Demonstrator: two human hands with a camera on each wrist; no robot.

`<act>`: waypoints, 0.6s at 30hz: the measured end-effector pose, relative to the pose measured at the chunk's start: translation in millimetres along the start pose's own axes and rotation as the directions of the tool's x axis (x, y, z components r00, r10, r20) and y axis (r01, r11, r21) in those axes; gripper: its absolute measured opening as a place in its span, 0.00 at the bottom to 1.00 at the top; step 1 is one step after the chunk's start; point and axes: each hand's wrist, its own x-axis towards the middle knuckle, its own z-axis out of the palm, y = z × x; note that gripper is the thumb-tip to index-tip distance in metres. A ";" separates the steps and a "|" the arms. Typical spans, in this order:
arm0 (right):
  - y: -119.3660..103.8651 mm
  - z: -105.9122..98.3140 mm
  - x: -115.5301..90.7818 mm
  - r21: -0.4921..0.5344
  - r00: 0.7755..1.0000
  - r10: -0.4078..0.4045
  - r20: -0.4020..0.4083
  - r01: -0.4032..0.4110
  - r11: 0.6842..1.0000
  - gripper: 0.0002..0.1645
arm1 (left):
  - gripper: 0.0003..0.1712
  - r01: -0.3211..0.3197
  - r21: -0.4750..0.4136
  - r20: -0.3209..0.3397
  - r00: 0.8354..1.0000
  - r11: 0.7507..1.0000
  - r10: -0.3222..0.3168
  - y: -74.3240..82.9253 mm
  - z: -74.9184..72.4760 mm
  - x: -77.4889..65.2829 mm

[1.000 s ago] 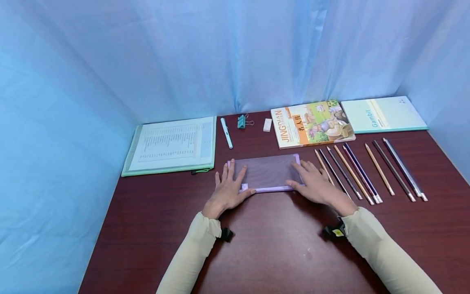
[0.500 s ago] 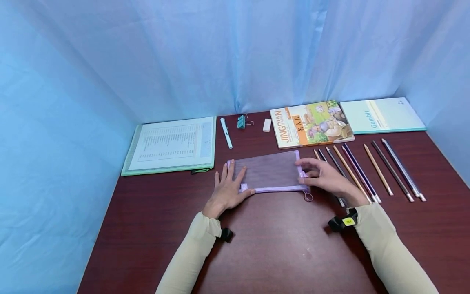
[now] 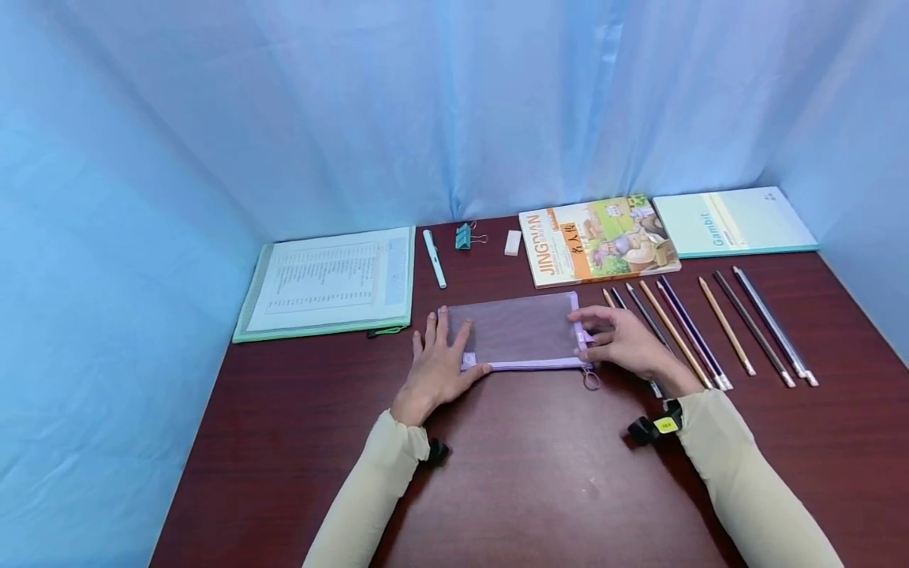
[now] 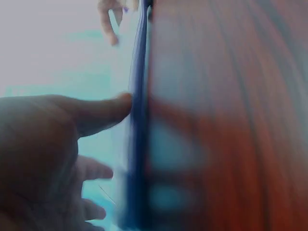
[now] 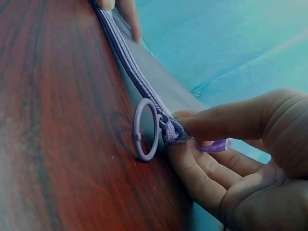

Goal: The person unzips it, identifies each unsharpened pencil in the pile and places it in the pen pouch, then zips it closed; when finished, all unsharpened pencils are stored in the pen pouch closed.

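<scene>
Mesh pouch (image 3: 521, 327) lies on the table (image 3: 525, 473), roughly midway between its left and right edges and set in from the far edge; judged light, limp and unlikely to slip, best held at the firmer zipper strip (image 3: 536, 364) or end tab (image 5: 214, 145) rather than by thin mesh. Left grip (image 3: 436, 371) is spread, resting on the pouch's left end; right grip (image 3: 628, 339) pinches its right end near the zipper corner. Versus one second back: right fingers pinch instead of lying over the edge, the pull ring (image 3: 591, 379) is exposed, left grip looks unchanged.

Pouch (image 3: 521, 330) left of pencils (image 3: 726, 325)
</scene>
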 end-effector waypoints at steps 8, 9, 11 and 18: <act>1.4 -1.2 1.0 0.014 1.000 0.001 -0.025 -0.001 1.000 0.38 | 0.25 -0.267 0.054 -0.280 0.921 0.962 0.271 75.0 1.6 -22.3; 1.6 -0.9 1.3 0.028 1.000 0.003 -0.026 -0.002 1.000 0.39 | 0.20 -0.289 0.020 -0.274 0.919 0.957 0.283 85.7 5.1 -22.9; 2.5 -0.2 2.0 0.056 1.000 0.003 -0.027 -0.001 0.998 0.39 | 0.13 -0.298 -0.076 -0.232 0.933 0.951 0.274 104.7 13.9 -19.9; 3.4 2.9 1.2 0.149 1.000 -0.010 -0.013 0.012 0.989 0.38 | 0.25 -0.095 -0.249 -0.140 0.988 0.964 0.062 140.6 42.9 2.8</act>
